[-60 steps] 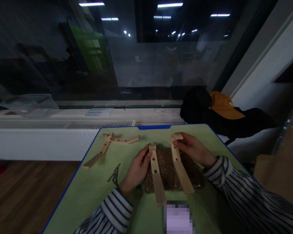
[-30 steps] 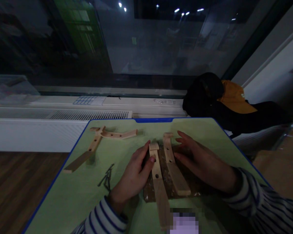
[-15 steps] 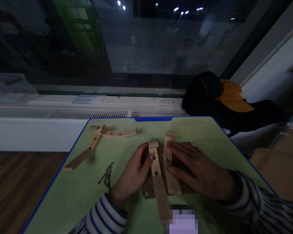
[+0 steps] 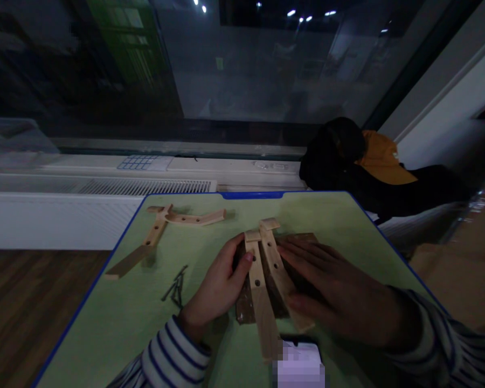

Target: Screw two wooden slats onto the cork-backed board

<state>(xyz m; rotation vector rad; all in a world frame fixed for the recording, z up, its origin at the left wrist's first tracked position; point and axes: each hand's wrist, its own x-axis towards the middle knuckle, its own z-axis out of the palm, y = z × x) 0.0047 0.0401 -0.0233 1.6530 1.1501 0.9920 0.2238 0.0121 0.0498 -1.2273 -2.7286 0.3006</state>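
My left hand (image 4: pixel 223 281) is closed around the upper part of a pale wooden hook piece (image 4: pixel 263 312), its thumb on the face near one of two holes. A second wooden hook piece (image 4: pixel 281 276), also with two holes, lies slanted alongside. Their curled top ends touch or nearly touch. My right hand (image 4: pixel 337 288) rests with fingers stretched out along that second piece's right edge, thumb near its lower end. Beneath both pieces lies a brown, shiny slab (image 4: pixel 246 308), largely covered by the hands and wood.
Two more wooden hook pieces, one long (image 4: pixel 134 258) and one across (image 4: pixel 198 219), lie at the table's back left. Several dark screws or nails (image 4: pixel 177 288) lie left of my left hand. A phone (image 4: pixel 301 358) is at the front. Beyond the table are a radiator (image 4: pixel 64 215) and an orange-and-black cap (image 4: pixel 386 159).
The second wooden piece has tilted, its top swinging left toward the first piece and its lower end shifting right. My right hand moved slightly right and down. The left hand kept its hold.
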